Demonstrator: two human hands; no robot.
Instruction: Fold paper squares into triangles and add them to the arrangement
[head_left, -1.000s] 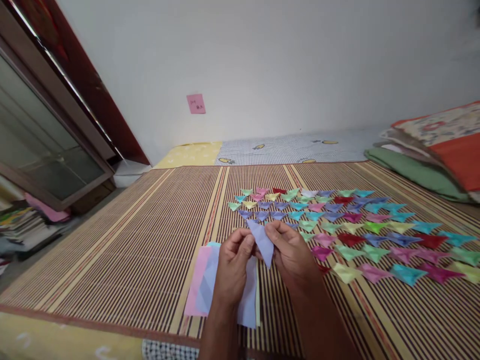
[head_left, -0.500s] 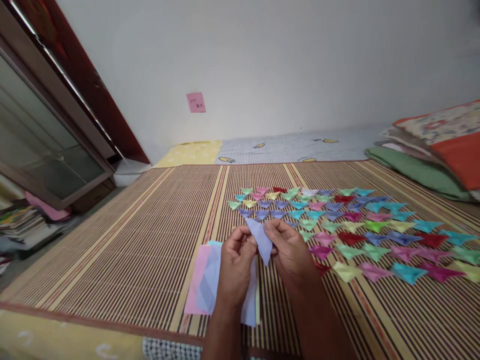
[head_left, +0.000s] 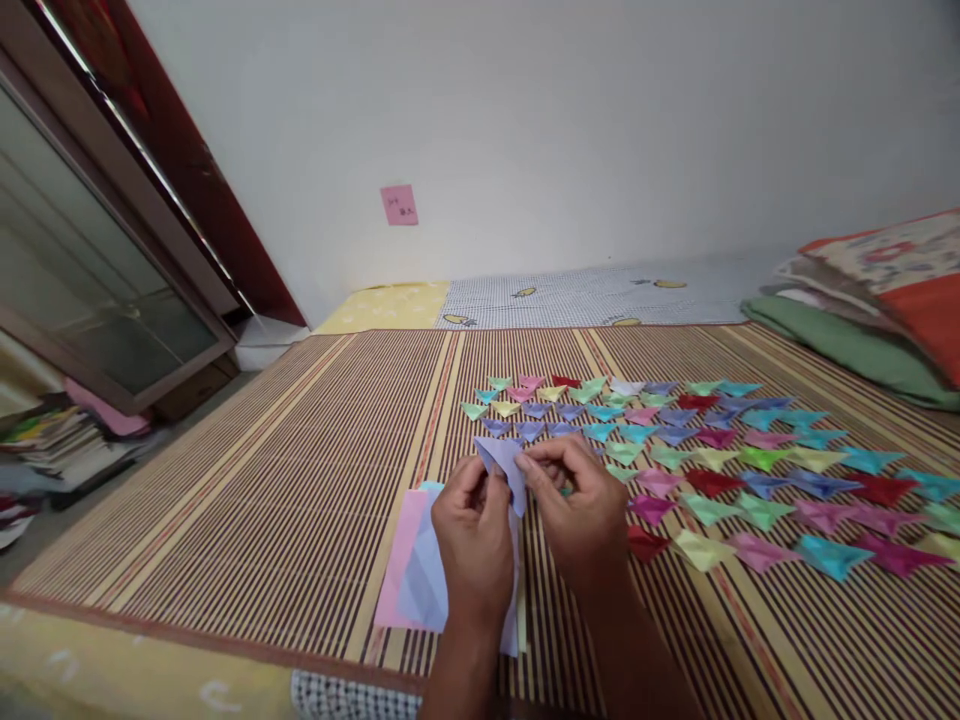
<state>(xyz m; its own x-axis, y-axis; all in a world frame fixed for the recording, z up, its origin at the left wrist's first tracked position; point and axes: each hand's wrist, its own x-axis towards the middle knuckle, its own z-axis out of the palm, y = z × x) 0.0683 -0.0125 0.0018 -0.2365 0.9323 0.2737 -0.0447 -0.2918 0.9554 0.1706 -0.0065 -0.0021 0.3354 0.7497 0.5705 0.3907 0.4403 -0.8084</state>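
Observation:
A lavender piece of folded paper (head_left: 504, 462) is held up between both hands above the mat. My left hand (head_left: 474, 520) pinches its left and lower side, thumb in front. On its right edge, my right hand (head_left: 581, 495) grips with thumb and forefinger. Under and beside my left hand lies a stack of coloured paper sheets (head_left: 401, 560), pink, lavender and others, partly hidden by the hand and forearm. Rows of small folded paper pieces (head_left: 705, 508) in many colours spread to the right and beyond the hands.
A striped bamboo mat (head_left: 300, 500) covers the bed. Folded cloths and a green pillow (head_left: 840, 345) lie at the right back. A pink note (head_left: 399, 205) sticks to the white wall. At the left are a glass-doored cabinet (head_left: 112, 250) and a pile of books (head_left: 52, 440).
The lavender paper has turned and narrowed in my fingers, its edge now folding over. My left thumb has moved up onto it. The view has shifted slightly.

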